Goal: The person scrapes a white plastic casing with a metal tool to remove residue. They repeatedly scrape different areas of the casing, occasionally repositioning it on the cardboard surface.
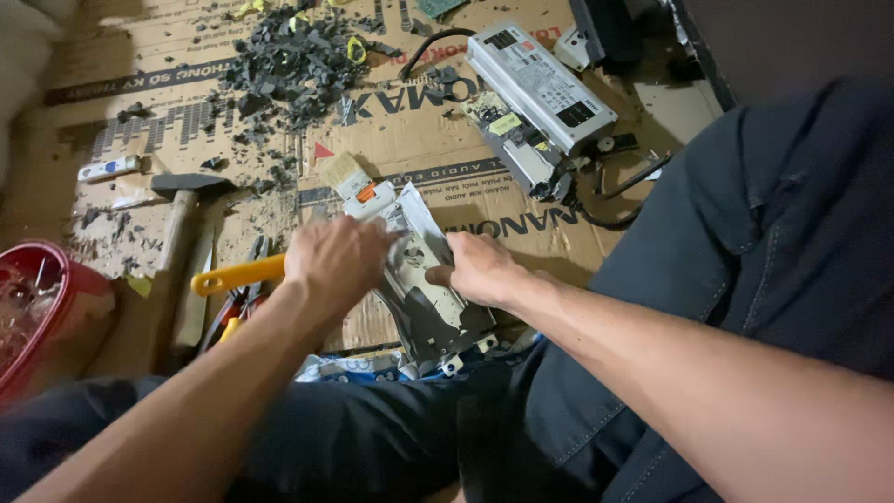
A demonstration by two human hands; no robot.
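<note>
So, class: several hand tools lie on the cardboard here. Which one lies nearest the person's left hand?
The yellow-handled tool: its handle runs up to the left hand. The hammer and the paintbrush lie farther away.

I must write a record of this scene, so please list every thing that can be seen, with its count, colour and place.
Metal plate: one, grey and white, centre, under both hands.
Paintbrush: one, pale bristles, just above the plate.
Hammer: one, dark head, wooden handle, left.
Yellow handle: one, beside the left hand.
Power supply box: one, silver, upper centre.
Opened unit: one, grey, beside the box.
Black cable: one, right of the unit.
Broken fragments: a heap, dark grey, top.
Red tub: one, left edge.
Cardboard: brown, flattened, beneath everything.
Left hand: on the plate.
Right hand: fingers pressing on the plate.
</note>
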